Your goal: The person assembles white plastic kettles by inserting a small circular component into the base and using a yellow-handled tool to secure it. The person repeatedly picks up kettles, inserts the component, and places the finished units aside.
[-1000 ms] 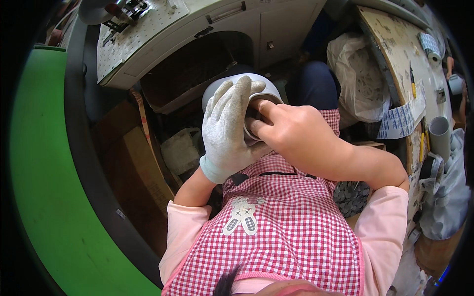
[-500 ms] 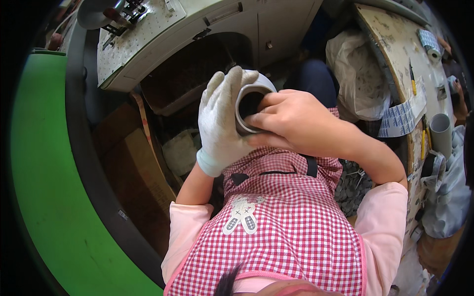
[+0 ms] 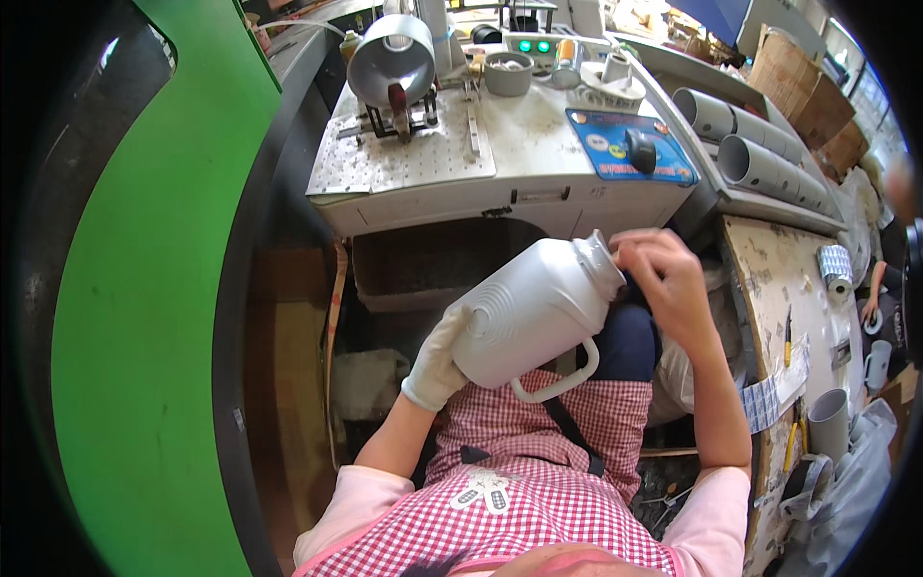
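A pale grey jug point(image 3: 529, 317) with a loop handle point(image 3: 567, 380) lies tilted across the front of me, its mouth point(image 3: 601, 264) pointing up and to the right. My left hand point(image 3: 440, 365), in a white glove, is wrapped round the jug's base end. At the mouth is my bare right hand point(image 3: 665, 274), its fingers bent and drawn together against the rim. The fingertips there are partly hidden, so what they pinch, if anything, does not show. Rings are moulded into the jug's side, and the handle hangs toward my lap.
Ahead stands a white workbench point(image 3: 519, 197) carrying a machine with a grey cylinder point(image 3: 391, 62), a round bowl point(image 3: 508, 77) and a blue mat point(image 3: 630, 144). Grey tubes point(image 3: 760, 163) lie at the right. A green panel point(image 3: 144, 317) runs along the left. A person's hand point(image 3: 870, 313) shows far right.
The jug has swung from mouth-toward-me to lying sideways. My right hand has come out of its opening to the rim, and my left hand has shifted to the base. The view has tipped up.
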The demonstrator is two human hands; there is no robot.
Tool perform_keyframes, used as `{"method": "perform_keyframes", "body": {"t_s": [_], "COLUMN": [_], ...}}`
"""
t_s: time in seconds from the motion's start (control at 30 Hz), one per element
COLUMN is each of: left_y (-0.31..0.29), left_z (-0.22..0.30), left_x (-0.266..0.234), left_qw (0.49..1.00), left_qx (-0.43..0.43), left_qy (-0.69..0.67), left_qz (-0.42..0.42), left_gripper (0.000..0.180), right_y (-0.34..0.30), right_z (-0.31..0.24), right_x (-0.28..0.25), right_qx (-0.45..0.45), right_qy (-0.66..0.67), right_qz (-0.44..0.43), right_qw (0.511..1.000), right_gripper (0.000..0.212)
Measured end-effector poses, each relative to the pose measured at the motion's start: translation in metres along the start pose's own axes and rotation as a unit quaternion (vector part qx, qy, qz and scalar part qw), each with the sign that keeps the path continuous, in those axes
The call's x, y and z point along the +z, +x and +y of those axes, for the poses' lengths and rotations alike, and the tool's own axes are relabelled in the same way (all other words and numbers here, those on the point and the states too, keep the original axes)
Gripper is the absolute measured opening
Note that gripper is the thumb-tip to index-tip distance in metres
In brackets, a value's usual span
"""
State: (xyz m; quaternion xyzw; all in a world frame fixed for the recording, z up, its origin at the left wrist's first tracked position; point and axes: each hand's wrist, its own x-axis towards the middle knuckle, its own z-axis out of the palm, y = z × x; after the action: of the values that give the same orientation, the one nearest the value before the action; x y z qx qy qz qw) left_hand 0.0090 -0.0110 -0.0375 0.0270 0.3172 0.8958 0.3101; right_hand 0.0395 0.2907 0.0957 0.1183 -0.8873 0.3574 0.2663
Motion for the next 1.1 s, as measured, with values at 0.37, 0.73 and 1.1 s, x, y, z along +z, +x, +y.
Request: {"method": "perform_keyframes", "body": {"t_s": [0.37, 0.73, 1.1], "left_y": [0.024, 0.053, 0.073], "left_z": [-0.034, -0.068, -0.091], "left_x": [-0.005, -0.053, -0.067], "left_qw": [0.985, 0.956, 0.933], "left_qx": [-0.156, -0.269, -0.340], "left_qy": [0.012, -0.039, 0.017], "left_qz": [-0.068, -0.113, -0.118], "left_gripper": [0.056, 0.085, 0.081], "right_y": [0.355, 0.275, 0.112], "right_z": [0.016, 0.207, 0.385], "right_x": [0.202, -0.054, -0.239], "right_qx": [-0.066, 0.307, 0.439], "right_qy": [-0.235, 0.382, -0.191], "right_qz": [-0.107, 0.109, 0.257], "right_qw": [0.964, 0.865, 0.839], "right_gripper": [0.062, 0.039, 0.037]}}
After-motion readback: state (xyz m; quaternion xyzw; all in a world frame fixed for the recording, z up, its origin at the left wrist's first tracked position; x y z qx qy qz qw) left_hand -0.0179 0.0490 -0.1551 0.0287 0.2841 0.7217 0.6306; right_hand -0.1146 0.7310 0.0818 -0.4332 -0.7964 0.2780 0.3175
